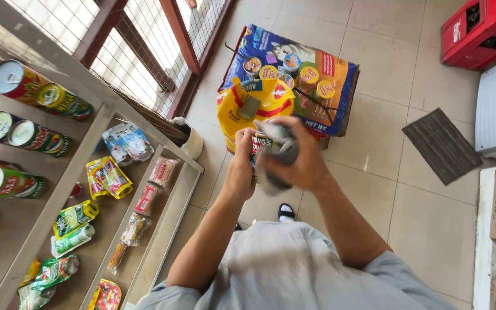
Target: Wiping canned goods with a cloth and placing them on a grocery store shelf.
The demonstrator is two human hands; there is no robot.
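Both hands, left hand (241, 166) and right hand (297, 158), are clamped on 1 can (262, 150) wrapped in a grey cloth (279, 150), wiping underway; shelf cans (10, 183) at 9 o'clock untouched.

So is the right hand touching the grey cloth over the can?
Touching. The head view shows the right hand gripping the grey cloth, pressed over the can that the left hand grips.

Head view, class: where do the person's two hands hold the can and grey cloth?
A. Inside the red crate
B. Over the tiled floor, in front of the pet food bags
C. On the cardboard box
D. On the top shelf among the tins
B: both the left hand and right hand hold the can and grey cloth above the tiled floor, near the pet food bags.
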